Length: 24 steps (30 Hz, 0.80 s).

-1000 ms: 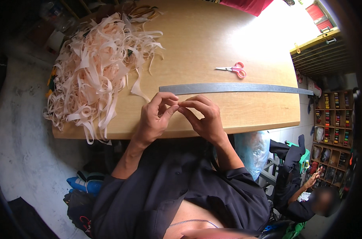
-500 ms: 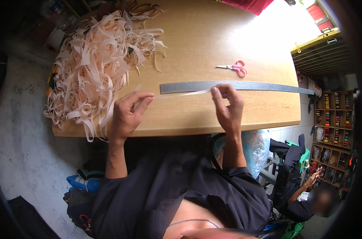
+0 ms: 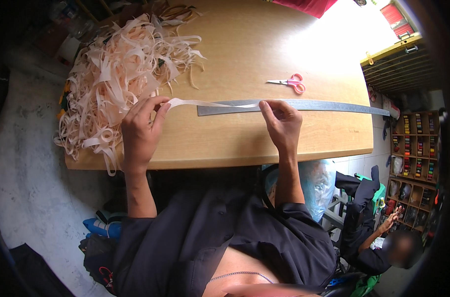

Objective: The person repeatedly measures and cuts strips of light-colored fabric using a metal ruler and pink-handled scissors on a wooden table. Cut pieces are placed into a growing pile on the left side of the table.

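Observation:
A narrow pale-peach fabric strip (image 3: 205, 103) spans the gap between my two hands, lightly curved and twisted toward its right part. My left hand (image 3: 143, 126) pinches its left end beside the heap of similar strips (image 3: 118, 74). Thumb and fingers of my right hand (image 3: 283, 121) pinch the other end, in front of the ruler. The long grey metal ruler (image 3: 324, 105) lies across the table behind the strip, and the strip passes over its left part. Small scissors (image 3: 292, 83) with pink-red handles rest beyond the ruler, blades pointing left.
The wooden table (image 3: 235, 143) has its near edge just before my body. Another pair of scissors (image 3: 178, 14) lies at the heap's far side. A clear plastic bag (image 3: 318, 185) hangs below the table at right. A seated person (image 3: 368, 232) is at lower right, near shelves of thread spools (image 3: 414, 146).
My left hand has moved left toward the heap, and more of the strip now shows between my hands. My right hand has stayed almost in place.

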Tool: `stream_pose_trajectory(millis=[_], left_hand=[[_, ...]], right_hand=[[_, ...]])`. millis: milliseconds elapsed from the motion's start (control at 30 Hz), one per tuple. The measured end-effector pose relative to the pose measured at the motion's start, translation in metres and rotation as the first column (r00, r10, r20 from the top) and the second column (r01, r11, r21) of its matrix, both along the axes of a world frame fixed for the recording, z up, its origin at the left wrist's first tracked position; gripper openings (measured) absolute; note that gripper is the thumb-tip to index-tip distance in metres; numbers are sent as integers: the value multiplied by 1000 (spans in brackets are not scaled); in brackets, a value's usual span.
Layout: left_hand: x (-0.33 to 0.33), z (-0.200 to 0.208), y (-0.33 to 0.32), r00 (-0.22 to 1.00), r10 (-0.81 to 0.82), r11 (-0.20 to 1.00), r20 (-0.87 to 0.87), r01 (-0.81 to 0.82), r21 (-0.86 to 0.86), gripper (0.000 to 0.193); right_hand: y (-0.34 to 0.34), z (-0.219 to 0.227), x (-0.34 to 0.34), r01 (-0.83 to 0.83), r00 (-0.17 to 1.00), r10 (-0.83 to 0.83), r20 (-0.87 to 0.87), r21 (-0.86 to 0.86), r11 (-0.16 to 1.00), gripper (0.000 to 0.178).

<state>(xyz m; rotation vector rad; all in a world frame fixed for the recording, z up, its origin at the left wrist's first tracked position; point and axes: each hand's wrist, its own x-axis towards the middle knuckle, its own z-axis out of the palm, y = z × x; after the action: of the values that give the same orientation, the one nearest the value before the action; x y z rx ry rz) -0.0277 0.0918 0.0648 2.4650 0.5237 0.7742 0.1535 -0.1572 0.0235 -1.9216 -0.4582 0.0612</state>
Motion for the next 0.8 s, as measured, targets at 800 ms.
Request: stream_pose_trajectory(millis=[800], left_hand=[[23,-55,-77,972,-227,953,-54,233,194,43]], right_hand=[[12,-26,-6,15,971,27,236,-174,985,13]])
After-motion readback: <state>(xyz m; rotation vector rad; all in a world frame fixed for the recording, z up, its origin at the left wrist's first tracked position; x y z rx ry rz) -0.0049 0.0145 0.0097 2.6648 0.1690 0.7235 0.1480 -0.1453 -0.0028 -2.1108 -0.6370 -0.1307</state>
